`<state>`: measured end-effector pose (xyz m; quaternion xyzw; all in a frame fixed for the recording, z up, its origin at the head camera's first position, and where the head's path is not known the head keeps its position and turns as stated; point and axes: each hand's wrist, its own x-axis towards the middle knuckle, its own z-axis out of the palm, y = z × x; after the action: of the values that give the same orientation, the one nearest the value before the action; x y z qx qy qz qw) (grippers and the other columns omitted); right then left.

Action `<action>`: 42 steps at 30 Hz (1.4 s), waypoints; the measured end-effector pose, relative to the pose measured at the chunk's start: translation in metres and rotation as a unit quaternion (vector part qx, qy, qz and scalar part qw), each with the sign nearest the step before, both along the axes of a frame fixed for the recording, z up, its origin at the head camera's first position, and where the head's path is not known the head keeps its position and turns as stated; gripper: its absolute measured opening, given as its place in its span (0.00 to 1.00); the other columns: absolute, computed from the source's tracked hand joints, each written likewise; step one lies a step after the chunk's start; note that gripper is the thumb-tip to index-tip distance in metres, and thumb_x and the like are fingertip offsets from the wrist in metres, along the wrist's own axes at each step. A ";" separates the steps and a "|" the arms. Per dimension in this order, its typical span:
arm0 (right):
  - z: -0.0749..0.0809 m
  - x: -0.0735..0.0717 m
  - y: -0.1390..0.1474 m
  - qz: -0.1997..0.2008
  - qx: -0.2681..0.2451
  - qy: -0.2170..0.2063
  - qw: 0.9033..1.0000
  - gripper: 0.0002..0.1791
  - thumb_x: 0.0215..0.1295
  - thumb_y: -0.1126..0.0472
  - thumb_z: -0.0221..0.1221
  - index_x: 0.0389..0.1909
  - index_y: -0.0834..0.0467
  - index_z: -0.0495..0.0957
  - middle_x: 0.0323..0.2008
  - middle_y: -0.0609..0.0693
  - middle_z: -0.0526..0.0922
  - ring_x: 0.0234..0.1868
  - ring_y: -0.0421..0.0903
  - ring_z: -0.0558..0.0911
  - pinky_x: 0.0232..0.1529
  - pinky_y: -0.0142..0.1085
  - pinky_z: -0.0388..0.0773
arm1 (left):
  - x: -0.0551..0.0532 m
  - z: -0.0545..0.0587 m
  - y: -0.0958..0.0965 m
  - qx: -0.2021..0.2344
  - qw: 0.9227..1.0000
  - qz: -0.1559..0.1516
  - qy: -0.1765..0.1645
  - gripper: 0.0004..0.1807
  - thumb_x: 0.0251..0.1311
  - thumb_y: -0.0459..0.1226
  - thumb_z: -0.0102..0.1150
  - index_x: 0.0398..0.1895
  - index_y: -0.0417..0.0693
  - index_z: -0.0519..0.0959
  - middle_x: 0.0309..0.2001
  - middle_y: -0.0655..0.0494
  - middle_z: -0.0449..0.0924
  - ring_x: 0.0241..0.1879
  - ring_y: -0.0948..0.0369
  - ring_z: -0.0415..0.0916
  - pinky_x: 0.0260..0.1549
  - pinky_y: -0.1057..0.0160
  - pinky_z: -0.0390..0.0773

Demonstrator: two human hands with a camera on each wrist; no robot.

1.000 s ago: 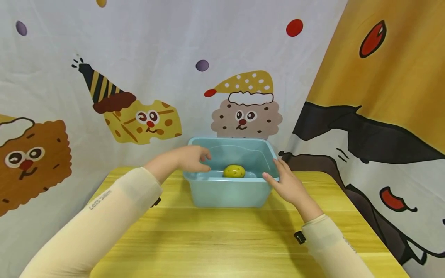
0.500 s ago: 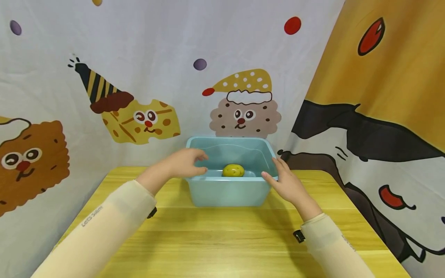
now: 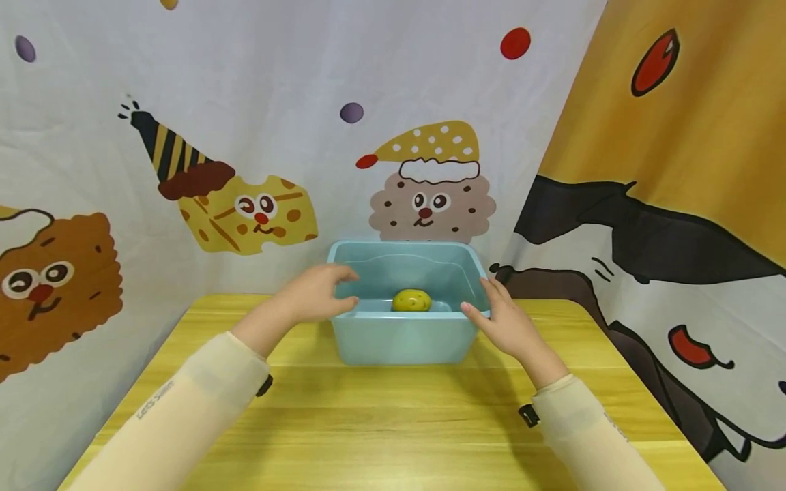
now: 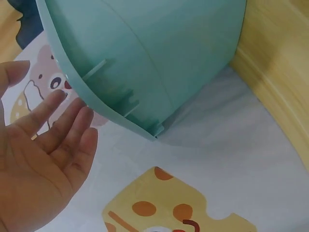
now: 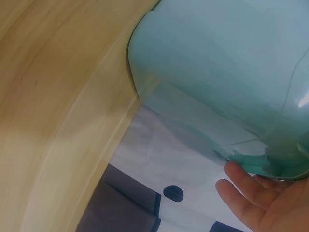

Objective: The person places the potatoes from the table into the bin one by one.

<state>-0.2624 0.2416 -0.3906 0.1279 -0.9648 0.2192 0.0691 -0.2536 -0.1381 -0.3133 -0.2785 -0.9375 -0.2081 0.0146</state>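
Observation:
A light-blue plastic basin stands upright on the table. Inside, on its floor, lies a yellow-green potato with small dark spots. My left hand is by the basin's left rim, thumb and fingers apart with nothing between them. In the left wrist view, the left hand has its relaxed fingers close to the rim; contact is unclear. My right hand rests at the basin's right front corner, thumb over the front rim and fingers along the right side. The right wrist view shows extended right fingers touching beneath the rim.
The wooden table extends in front of the basin and to both sides. Close behind it hangs a white curtain with cartoon biscuits and cheese. Cream sleeves cover my forearms, and a small black device shows at my right wrist.
My left hand has drawn back leftward from over the basin to its left rim. The potato and basin stay in place, and my right hand remains at the right corner.

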 end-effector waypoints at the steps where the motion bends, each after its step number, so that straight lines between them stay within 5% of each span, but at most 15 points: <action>1: 0.000 0.000 0.000 0.000 0.000 0.000 1.000 0.50 0.71 0.29 0.44 0.80 0.60 0.46 0.78 0.65 0.46 0.69 0.70 0.64 0.62 0.68 0.63 | 0.001 -0.001 -0.002 0.003 1.000 0.003 0.004 0.28 0.64 0.46 0.61 0.62 0.39 0.76 0.60 0.46 0.78 0.60 0.46 0.75 0.60 0.45 0.73; 42: -0.001 -0.004 -0.002 0.001 0.012 0.005 1.000 0.51 0.70 0.28 0.44 0.79 0.61 0.47 0.78 0.65 0.46 0.72 0.70 0.60 0.64 0.69 0.60 | 0.031 -0.041 -0.026 0.050 0.989 0.096 0.102 0.28 0.62 0.50 0.62 0.61 0.43 0.77 0.60 0.45 0.77 0.59 0.45 0.73 0.57 0.42 0.73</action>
<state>-0.2665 0.2400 -0.3919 0.1310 -0.9668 0.2072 0.0720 -0.2228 -0.1641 -0.3544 -0.2056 -0.9419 -0.2233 0.1441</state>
